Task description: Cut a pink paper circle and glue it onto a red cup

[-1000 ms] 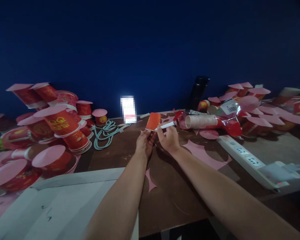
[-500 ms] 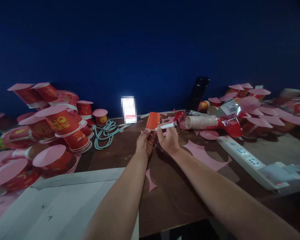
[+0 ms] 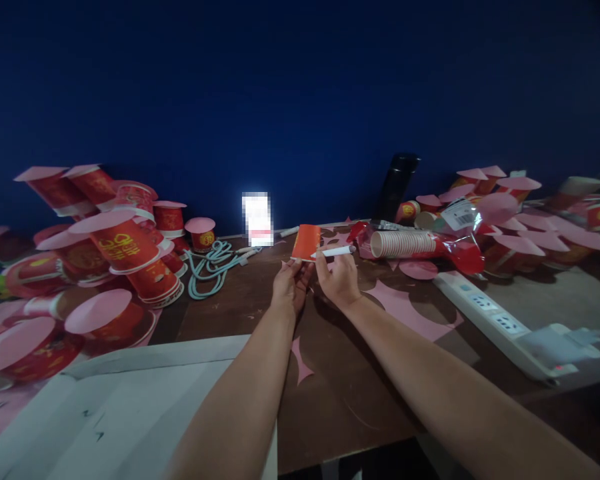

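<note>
My left hand point(image 3: 291, 285) holds a red-orange paper cup point(image 3: 307, 241) by its lower end, near the middle of the table. My right hand point(image 3: 341, 280) is closed around a white marker pen point(image 3: 336, 251), whose tip points left at the cup's lower right side. Whether the tip touches the cup I cannot tell. Scraps of pink paper point(image 3: 405, 310) with curved cut-outs lie beside my right forearm. A small pink scrap point(image 3: 301, 363) rests between my forearms.
Piled on the left are red cups point(image 3: 125, 241) with pink paper discs; similar cups point(image 3: 520, 245) stand at right. A bagged cup stack point(image 3: 405, 245), black flask point(image 3: 399, 183), power strip point(image 3: 485, 313), coiled cable point(image 3: 205, 273), lit screen point(image 3: 258, 219) and white board point(image 3: 145, 407) surround my hands.
My right hand and the marker have shifted very slightly to the right, the tip drawing back a little along the cup. My left hand and the cup keep their place.
</note>
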`<state>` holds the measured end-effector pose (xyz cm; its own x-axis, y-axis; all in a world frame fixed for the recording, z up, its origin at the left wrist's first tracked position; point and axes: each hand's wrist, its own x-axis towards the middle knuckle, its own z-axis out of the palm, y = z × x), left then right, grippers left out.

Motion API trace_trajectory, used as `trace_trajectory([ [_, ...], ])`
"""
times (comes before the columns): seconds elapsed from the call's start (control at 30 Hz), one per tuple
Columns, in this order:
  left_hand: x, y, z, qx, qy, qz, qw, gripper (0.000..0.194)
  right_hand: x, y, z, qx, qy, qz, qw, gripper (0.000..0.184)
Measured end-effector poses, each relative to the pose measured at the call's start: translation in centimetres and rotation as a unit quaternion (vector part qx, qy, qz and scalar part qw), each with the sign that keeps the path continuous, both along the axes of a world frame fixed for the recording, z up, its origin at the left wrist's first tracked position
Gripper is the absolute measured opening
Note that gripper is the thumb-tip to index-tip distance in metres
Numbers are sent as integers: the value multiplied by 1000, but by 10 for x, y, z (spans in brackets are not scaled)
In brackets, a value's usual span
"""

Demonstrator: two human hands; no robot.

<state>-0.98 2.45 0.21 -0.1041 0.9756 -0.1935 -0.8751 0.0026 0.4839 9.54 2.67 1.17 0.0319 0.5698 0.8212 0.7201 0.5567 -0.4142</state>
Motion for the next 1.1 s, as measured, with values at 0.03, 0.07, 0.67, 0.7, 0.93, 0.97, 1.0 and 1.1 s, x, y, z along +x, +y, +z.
trace_trajectory([
  [0.03,0,0,0,0,0,0,1000,9,0,0,0,1,-1,0,1000,20],
  [0.07,0,0,-1,2,0,0,1000,9,0,1,0,3,-3,1,1000,20],
  [0.67,0,-1,1,4,16,-7,1000,9,2,3,-4,22,-3,-3,1000,18],
  [0.7,0,-1,1,5,15,-8,1000,10,2,3,-4,23,-5,-4,1000,18],
  [0.93,0,-1,0,16,16,-7,1000,10,2,2,-1,6,-10,-2,1000,17],
  [0.97,0,-1,0,18,14,-6,1000,11,2,2,-1,6,-11,-2,1000,18],
  [1.0,0,-1,0,19,12,-5,1000,11,3,2,-1,7,-12,-1,1000,18],
  [1.1,0,-1,0,18,1,-5,1000,12,3,2,-1,12,-15,1,1000,18],
])
